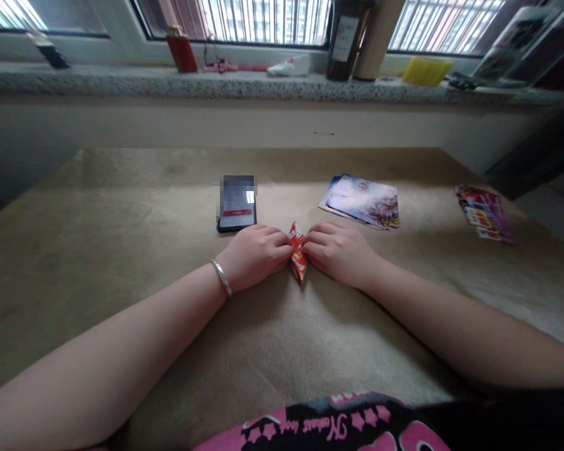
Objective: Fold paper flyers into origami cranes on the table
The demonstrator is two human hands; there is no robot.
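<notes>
A small folded paper (pixel 297 255), red and orange with white print and pointed at both ends, is between my two hands near the middle of the table. My left hand (pixel 259 254), with a silver bangle at the wrist, grips its left side with closed fingers. From the right, my right hand (pixel 336 250) pinches the opposite side. Both sets of fingertips partly cover the paper's middle; its upper and lower points show. Just beyond my left hand lies a phone (pixel 237 203) with a lit, partly blurred screen.
Glossy printed sheets (pixel 364 200) lie stacked beyond my right hand. More colourful printed papers (pixel 485 213) rest far right on the brown-covered table (pixel 122 250). Along the stone windowsill (pixel 244 86) stand a red container (pixel 182 50), a dark bottle (pixel 346 44) and a yellow block (pixel 426 72).
</notes>
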